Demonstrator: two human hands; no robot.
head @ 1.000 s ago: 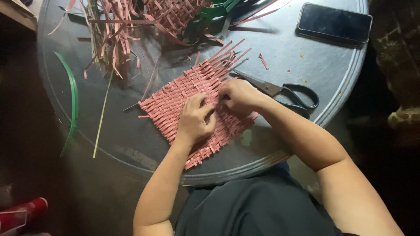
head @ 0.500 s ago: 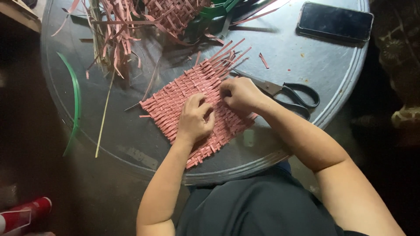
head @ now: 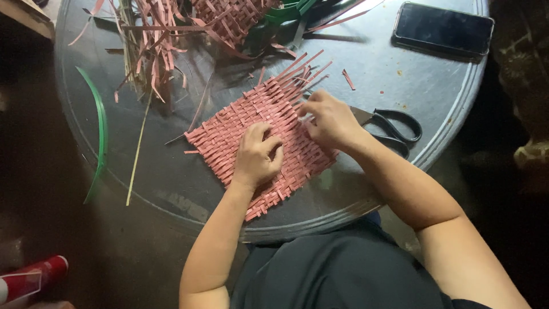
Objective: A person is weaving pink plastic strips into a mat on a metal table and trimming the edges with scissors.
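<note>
A flat woven mat of pink strips (head: 264, 140) lies near the front edge of the round, dull metal tabletop (head: 400, 74). The left hand (head: 258, 157) presses on its ribbed weave with fingers curled, grasping nothing. The right hand (head: 329, 119) pinches a loose strip at the mat's frayed far edge, just beside black-handled scissors (head: 394, 129).

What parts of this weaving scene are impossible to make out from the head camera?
- Part of the pink woven mat: hidden under the left hand and right hand.
- Scissors: blades covered by the right hand and wrist.
- Strip pile and second woven piece: cut off by the top edge.
- Red object: cut off at the bottom-left edge, too dark to identify.
</note>
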